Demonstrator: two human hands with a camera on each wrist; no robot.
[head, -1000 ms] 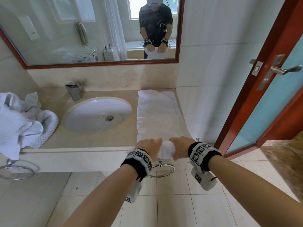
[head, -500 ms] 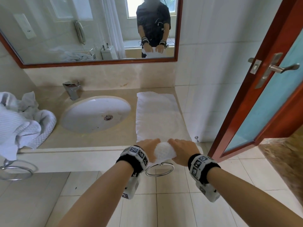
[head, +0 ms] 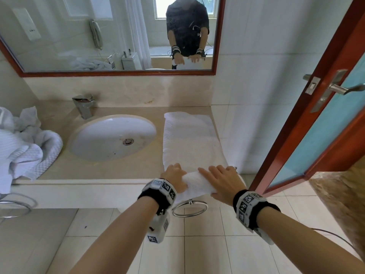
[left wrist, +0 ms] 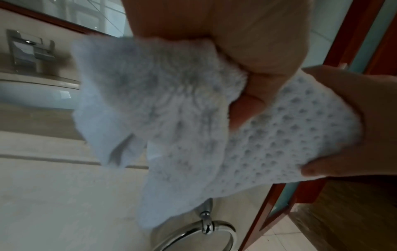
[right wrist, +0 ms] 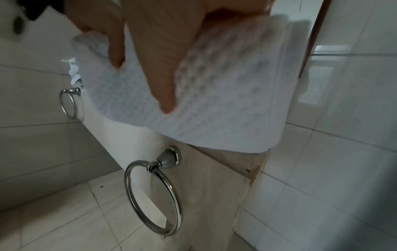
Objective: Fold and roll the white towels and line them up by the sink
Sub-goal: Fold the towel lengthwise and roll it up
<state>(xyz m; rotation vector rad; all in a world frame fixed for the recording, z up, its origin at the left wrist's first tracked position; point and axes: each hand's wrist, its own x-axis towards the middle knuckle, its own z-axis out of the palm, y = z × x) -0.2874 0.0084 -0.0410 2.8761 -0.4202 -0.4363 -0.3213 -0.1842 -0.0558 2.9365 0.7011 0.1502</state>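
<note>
Head view: a white towel (head: 189, 141) lies folded lengthwise on the desk (head: 110, 169) right of the sink (head: 112, 135), its near end rolled under the left hand (head: 174, 177) and right hand (head: 221, 181).

Left wrist: fingers (left wrist: 247, 108) curl into the roll.

Right wrist: fingers (right wrist: 165, 81) lie nearly straight on the towel, above a towel ring (right wrist: 154, 191).

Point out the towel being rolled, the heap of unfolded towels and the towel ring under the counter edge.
towel being rolled (head: 194, 181), head view, on the rolled end between the hands.
heap of unfolded towels (head: 27, 153), head view, on the middle of the pile left of the sink.
towel ring (right wrist: 171, 190), right wrist view, on the ring's right side.
</note>
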